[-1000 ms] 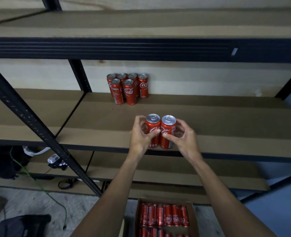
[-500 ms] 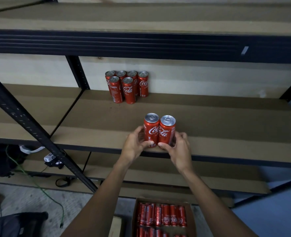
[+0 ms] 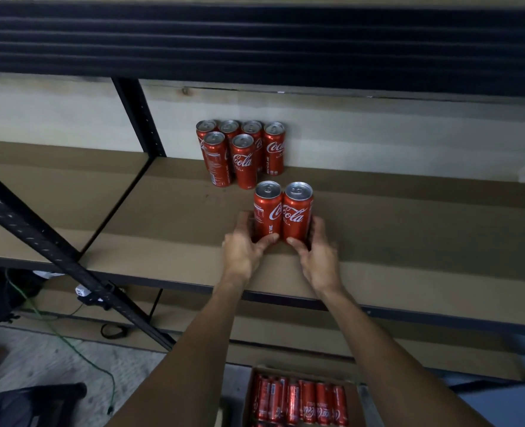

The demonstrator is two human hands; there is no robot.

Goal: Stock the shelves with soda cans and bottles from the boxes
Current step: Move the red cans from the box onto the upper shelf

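Head view: left grip point(image 3: 242, 251) is wrapped round the lower part of the left Coca-Cola can point(image 3: 267, 211), thumb on the front and fingers behind. Right grip point(image 3: 319, 257) holds the right Coca-Cola can point(image 3: 298, 214) the same way. Both cans are upright and touching side by side between the two grips, over the middle shelf point(image 3: 409, 241). Their bases are hidden by the thumbs, so I cannot tell if they rest on the board.

Beyond the grips and a bit left, a cluster of six cans point(image 3: 242, 149) stands at the back wall, four behind and two in front, near the held pair but apart from it.

Below the grips, between the forearms, is an open cardboard box point(image 3: 352, 396) with a row of red cans point(image 3: 298, 402) lying in it.

Left of the grips is a black diagonal brace point(image 3: 39, 241), with a green cable point(image 3: 70, 343) on the floor.
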